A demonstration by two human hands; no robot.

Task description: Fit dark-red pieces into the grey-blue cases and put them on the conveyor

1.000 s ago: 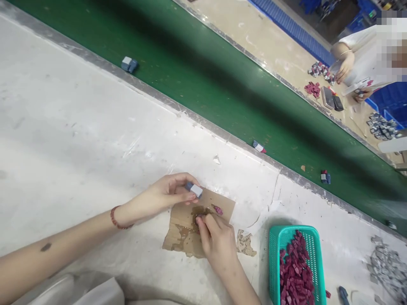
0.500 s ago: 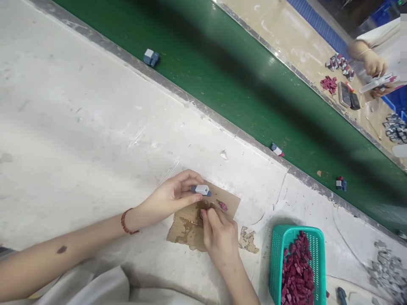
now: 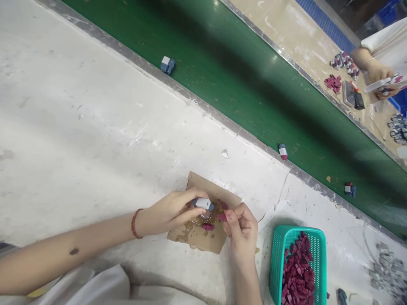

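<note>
Small blue block with a pale-grey cap [image 3: 203, 203]: it is in the left hand [image 3: 171, 213], above the sheet of stained brown cardboard. The scuffed white worktable [image 3: 95, 140] carries the sheet and, along its far edge, borders a broad green conveyor belt [image 3: 222, 84]. Three small two-tone blocks [image 3: 167, 65] lie spaced out near the belt's closer edge. A rectangular turquoise perforated basket [image 3: 277, 262] stands to the right of the cardboard, heaped with maroon pieces [image 3: 299, 271].

The left hand pinches the block between thumb and fingers, cap upward; its forearm stretches in from the left, wrist nearly straight, with a reddish bracelet [image 3: 136, 223]. The right hand [image 3: 242, 228] holds a small maroon piece [image 3: 221, 217] between thumb and forefinger, other fingers curled; its forearm rises from the near side. The two grips are close together but apart.

The brown cardboard sheet [image 3: 212, 245] has wet-looking patches. On it, just below the block, lie a round item with a beaded rim [image 3: 206, 217] and a loose maroon piece [image 3: 208, 227].
</note>
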